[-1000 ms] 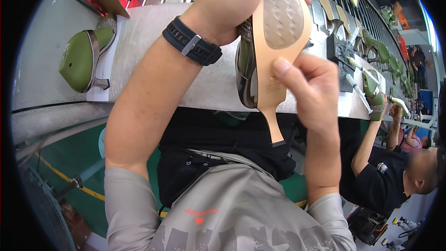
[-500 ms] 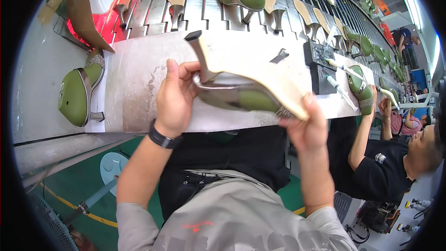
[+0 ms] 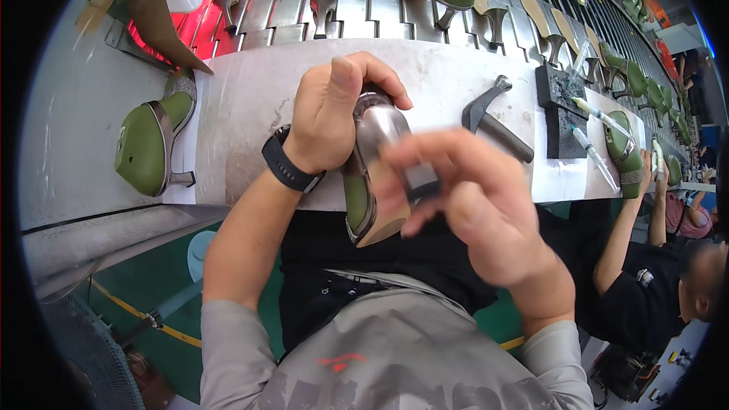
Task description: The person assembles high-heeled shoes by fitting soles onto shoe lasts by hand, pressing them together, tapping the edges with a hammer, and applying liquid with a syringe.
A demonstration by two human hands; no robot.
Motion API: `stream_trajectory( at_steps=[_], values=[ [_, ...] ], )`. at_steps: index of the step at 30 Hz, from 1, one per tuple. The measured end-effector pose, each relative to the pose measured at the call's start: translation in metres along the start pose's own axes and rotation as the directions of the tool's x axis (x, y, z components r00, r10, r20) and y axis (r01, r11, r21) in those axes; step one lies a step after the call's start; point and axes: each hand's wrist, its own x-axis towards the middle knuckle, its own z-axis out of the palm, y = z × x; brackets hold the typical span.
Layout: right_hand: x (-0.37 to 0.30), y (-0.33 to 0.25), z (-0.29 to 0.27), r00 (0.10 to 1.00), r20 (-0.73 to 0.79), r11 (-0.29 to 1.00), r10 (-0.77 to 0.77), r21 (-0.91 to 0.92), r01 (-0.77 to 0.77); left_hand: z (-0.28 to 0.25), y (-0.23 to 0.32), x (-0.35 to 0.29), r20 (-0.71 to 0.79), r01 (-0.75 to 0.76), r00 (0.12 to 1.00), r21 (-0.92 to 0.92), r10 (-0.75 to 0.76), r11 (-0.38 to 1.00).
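Observation:
A high-heeled shoe (image 3: 358,196) with green and metallic parts and a tan sole is held over the near edge of the work surface, its toe end toward me. My left hand (image 3: 328,114) is closed round the heel end, thumb raised. The shoe's shiny heel slants toward my right hand (image 3: 478,201), whose fingers are beside and partly across the heel. Motion smears these fingers, so their grip is unclear. A hammer (image 3: 497,129) lies just beyond my right hand. Left of me, another green heeled shoe (image 3: 144,150) rests on its side.
Several green shoes and tan soles stand on the metal slat conveyor (image 3: 357,7) at the back. A black block (image 3: 560,110) with syringes (image 3: 596,158) is at the right. A co-worker (image 3: 645,273) there handles a green shoe (image 3: 624,150). A brown curved sheet (image 3: 156,19) hangs at back left.
The shoe has turned from lying crosswise to pointing toward me. My right hand has left its toe and moved to the heel. The hammer, mostly hidden before, now shows.

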Motion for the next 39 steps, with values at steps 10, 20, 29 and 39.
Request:
stream_trajectory(
  at_steps=[10,20,29,39],
  values=[
    [-0.060,0.005,0.005,0.915,0.055,0.810,0.400,0.446,-0.381,-0.004,-0.011,-0.006,-0.011,-0.045,0.999,0.068,0.046,0.997],
    [0.006,0.022,0.012,0.899,-0.075,0.819,0.431,0.450,-0.356,-0.004,-0.021,-0.009,-0.013,-0.080,0.997,-0.021,0.080,0.997],
    [0.009,0.020,0.014,0.894,-0.084,0.807,0.440,0.473,-0.353,-0.005,-0.024,-0.009,0.008,-0.083,0.996,-0.034,0.084,0.996],
    [0.009,0.025,0.015,0.895,-0.089,0.775,0.437,0.542,-0.324,-0.007,-0.026,-0.007,0.034,-0.104,0.994,-0.052,0.106,0.993]
  ],
)
